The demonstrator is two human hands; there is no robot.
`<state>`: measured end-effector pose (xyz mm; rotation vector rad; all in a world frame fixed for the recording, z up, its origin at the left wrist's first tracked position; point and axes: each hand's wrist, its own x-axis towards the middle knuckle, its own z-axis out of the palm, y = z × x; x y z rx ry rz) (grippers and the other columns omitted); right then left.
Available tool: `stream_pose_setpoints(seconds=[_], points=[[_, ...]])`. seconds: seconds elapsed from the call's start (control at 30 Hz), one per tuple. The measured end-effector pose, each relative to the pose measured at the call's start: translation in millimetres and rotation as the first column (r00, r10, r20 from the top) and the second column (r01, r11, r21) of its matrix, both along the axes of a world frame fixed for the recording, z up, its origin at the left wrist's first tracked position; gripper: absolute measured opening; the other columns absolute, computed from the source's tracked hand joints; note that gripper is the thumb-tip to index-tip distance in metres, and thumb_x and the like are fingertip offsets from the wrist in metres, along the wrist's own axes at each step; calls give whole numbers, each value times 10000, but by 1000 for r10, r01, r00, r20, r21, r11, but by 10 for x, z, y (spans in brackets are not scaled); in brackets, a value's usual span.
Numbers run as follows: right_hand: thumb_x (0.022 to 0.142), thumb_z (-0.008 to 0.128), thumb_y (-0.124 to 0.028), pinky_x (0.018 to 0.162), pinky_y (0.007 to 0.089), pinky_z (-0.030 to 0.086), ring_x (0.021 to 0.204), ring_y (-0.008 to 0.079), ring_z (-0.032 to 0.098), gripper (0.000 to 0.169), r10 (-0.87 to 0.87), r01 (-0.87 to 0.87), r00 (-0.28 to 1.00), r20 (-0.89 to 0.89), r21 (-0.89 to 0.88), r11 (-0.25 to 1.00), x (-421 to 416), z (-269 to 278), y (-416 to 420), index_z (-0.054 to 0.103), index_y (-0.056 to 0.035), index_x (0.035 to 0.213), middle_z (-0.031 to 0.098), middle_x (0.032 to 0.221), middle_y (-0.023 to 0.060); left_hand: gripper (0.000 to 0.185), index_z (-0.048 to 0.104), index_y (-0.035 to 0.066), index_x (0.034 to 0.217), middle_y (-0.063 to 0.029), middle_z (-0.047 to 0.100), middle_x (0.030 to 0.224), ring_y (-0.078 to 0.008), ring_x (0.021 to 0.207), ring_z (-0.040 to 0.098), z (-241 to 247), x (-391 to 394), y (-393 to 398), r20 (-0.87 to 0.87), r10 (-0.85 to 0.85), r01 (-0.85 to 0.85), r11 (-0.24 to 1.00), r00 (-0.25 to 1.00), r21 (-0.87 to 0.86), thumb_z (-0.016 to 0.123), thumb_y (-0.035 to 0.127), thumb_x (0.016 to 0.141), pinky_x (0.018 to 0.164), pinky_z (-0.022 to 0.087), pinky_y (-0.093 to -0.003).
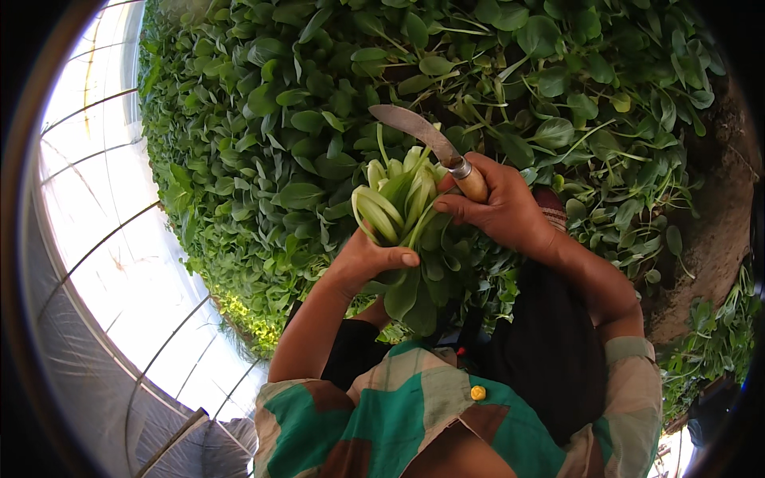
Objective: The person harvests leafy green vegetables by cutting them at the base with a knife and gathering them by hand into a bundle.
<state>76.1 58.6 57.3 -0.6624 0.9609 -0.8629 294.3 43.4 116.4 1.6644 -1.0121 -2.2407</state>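
Observation:
A bunch of leafy greens [382,215], probably bok choy, rests in my left hand [370,257]. Its pale stem bases point up and away from me, and its dark leaves hang down towards my lap. My left thumb lies across the near side of the bunch; the fingers behind it are mostly hidden. My right hand [499,206] grips the wooden handle of a curved harvesting knife [418,128]. The blade reaches up and left, beyond the stem bases. My right thumb and fingertips are close beside the bunch's right side; whether they touch it I cannot tell.
Dense standing greens [257,119] fill the left and far side. Looser, tumbled plants [574,107] lie at the upper right. Bare soil [711,269] runs along the right edge. Plastic sheeting on thin hoops [119,251] walls the left. My shod foot [550,206] is behind my right wrist.

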Motion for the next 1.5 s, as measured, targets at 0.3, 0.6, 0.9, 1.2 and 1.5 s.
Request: stream_pose_setpoints(seconds=[0.3,0.6,0.9,1.2,1.5], points=[[858,548,-326,640,422,480,808,336,605,304,137,-351,675,-725,-152,924,-28,-670,31,507,-85,1038,612,882,133,839,288,1,1355,-109,531,1214,-211,1130,503,-423,390,-515,374,-229,262,964,899,-38,700,-57,626,976,387,-323],[874,496,-219,530,414,507,651,339,616,395,85,-655,351,-932,-180,734,618,-1190,120,428,-146,1256,579,926,170,835,319,46,1347,-184,588,1090,-307,1024,569,-773,867,-104,649,-449,567,823,614,32,707,93,609,877,434,-358],[809,577,-237,569,440,502,677,354,626,337,66,-484,680,-730,-380,788,573,-1559,178,564,-21,1068,615,831,221,714,387,101,1306,-190,613,1023,-371,967,578,-635,858,29,689,-436,642,765,580,-56,657,96,644,807,465,-397],[814,670,-358,575,232,483,679,109,603,404,87,-120,989,116,310,943,823,-1063,-125,574,-11,997,602,803,32,733,442,149,1297,-120,612,1032,-329,956,566,-354,791,205,747,-473,868,410,466,-282,750,134,631,843,437,-385],[850,654,-176,604,186,412,673,47,467,218,-206,150,961,-184,-278,949,399,-316,-541,604,-62,1028,532,774,-38,851,346,115,1356,-106,610,1072,-224,993,589,473,781,-151,536,-141,410,808,832,-423,725,-24,607,889,461,-338]])
